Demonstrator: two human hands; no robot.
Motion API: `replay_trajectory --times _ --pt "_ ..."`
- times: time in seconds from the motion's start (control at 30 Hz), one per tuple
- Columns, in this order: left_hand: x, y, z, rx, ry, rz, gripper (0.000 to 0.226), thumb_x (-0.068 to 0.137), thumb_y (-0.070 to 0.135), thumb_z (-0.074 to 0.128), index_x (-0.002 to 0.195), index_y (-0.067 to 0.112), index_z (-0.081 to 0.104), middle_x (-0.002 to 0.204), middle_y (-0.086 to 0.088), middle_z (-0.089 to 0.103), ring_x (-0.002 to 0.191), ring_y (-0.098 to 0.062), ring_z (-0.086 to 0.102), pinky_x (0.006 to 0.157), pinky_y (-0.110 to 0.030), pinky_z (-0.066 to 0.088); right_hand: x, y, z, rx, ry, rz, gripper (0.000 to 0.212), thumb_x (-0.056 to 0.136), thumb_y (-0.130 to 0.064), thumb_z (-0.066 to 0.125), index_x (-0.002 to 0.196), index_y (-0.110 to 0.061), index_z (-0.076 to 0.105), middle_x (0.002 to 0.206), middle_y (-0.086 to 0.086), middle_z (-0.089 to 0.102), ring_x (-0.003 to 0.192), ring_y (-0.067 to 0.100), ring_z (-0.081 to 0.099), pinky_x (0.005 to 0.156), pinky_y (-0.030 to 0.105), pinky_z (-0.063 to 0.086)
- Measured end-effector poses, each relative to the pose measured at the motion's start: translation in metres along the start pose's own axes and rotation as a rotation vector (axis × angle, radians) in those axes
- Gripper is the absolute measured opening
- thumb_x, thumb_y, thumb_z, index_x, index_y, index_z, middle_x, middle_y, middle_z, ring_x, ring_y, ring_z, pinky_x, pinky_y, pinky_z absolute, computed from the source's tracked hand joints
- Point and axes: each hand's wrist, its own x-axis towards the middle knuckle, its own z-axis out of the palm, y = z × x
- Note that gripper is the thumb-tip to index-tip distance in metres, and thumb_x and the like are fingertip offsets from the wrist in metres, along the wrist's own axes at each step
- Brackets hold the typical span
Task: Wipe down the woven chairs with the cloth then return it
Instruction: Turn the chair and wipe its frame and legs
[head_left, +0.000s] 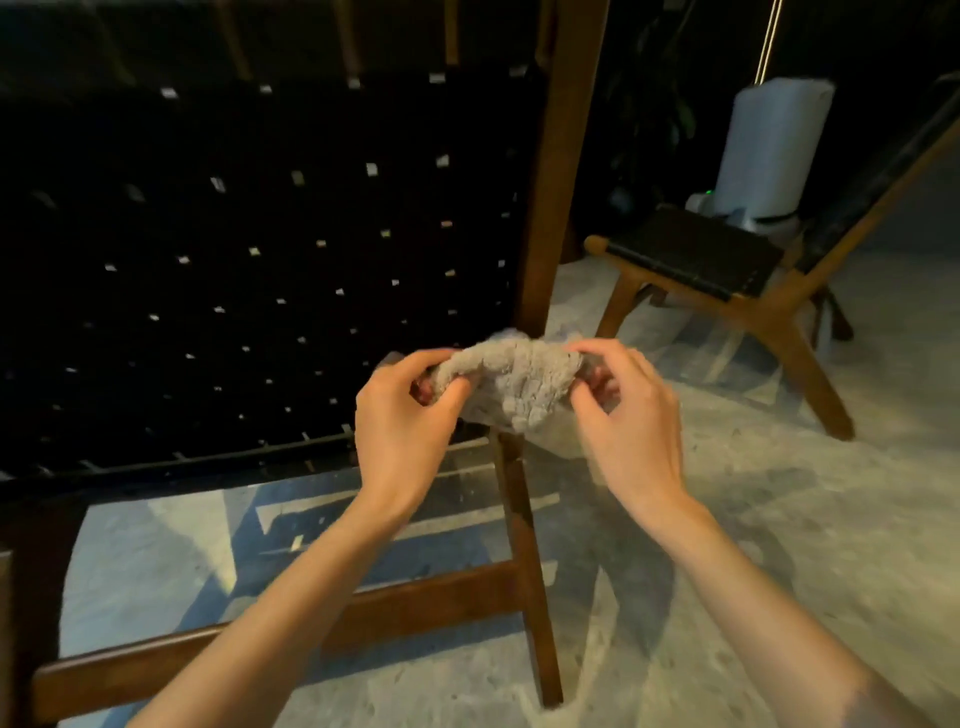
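Note:
A grey fluffy cloth (511, 387) is bunched between both my hands in the middle of the view. My left hand (402, 415) grips its left end with curled fingers. My right hand (631, 415) pinches its right end. Right behind the cloth stands a woven chair (234, 249) with black straps and a dark wooden frame; its back fills the left half of the view. A second woven chair (727, 270) of the same kind stands further off at the right, low and angled.
A white cylindrical appliance (769, 150) with a small green light stands behind the second chair, beside a dark leafy plant (654, 104). The floor (727, 519) is pale speckled stone. The near chair's leg (530, 571) and lower crossbar (260, 644) lie below my hands.

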Motion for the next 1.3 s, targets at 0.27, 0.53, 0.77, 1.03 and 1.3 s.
replay_trajectory --times 0.27,0.53,0.77,1.03,1.3 --pt "0.071 0.098 -0.011 -0.359 0.222 0.017 0.02 0.088 0.034 0.064 0.107 0.028 0.065 0.099 0.01 0.067 0.086 0.0 0.063 0.073 -0.019 0.054 0.09 -0.088 -0.052 0.292 0.278 -0.079 0.027 0.091 -0.009 0.059 0.116 -0.018 0.062 0.107 -0.001 0.061 0.095 0.002 0.059 0.083 0.018 0.05" --pt "0.086 0.135 0.003 -0.656 0.247 -0.075 0.025 0.082 0.044 0.069 0.103 0.033 0.062 0.097 0.012 0.068 0.089 0.003 0.065 0.078 -0.024 0.057 0.117 -0.118 -0.055 0.583 0.085 -0.07 0.047 0.098 -0.024 0.051 0.142 -0.013 0.039 0.133 -0.001 0.053 0.118 0.002 0.051 0.097 0.019 0.045" --pt "0.098 0.13 0.015 -0.645 0.347 -0.067 0.025 0.079 0.031 0.074 0.098 0.03 0.058 0.089 0.014 0.065 0.082 0.008 0.062 0.07 -0.008 0.05 0.129 -0.118 -0.042 0.524 0.119 -0.085 0.045 0.098 -0.022 0.052 0.14 -0.007 0.044 0.125 0.004 0.061 0.115 0.007 0.057 0.098 0.024 0.047" --pt "0.084 0.108 0.03 -0.634 0.352 -0.003 0.023 0.084 0.018 0.07 0.101 0.026 0.057 0.095 0.01 0.063 0.085 0.006 0.062 0.072 -0.008 0.048 0.115 -0.1 -0.021 0.502 0.194 -0.138 0.051 0.098 -0.017 0.052 0.145 -0.005 0.036 0.126 0.002 0.059 0.101 -0.017 0.052 0.085 0.003 0.041" --pt "0.067 0.077 0.046 -0.629 0.286 -0.036 0.022 0.086 0.016 0.068 0.104 0.022 0.056 0.094 0.011 0.062 0.086 0.008 0.061 0.073 -0.007 0.047 0.094 -0.075 0.002 0.52 0.22 -0.097 0.046 0.097 -0.013 0.053 0.141 -0.005 0.042 0.113 -0.009 0.06 0.1 -0.016 0.055 0.082 0.005 0.043"
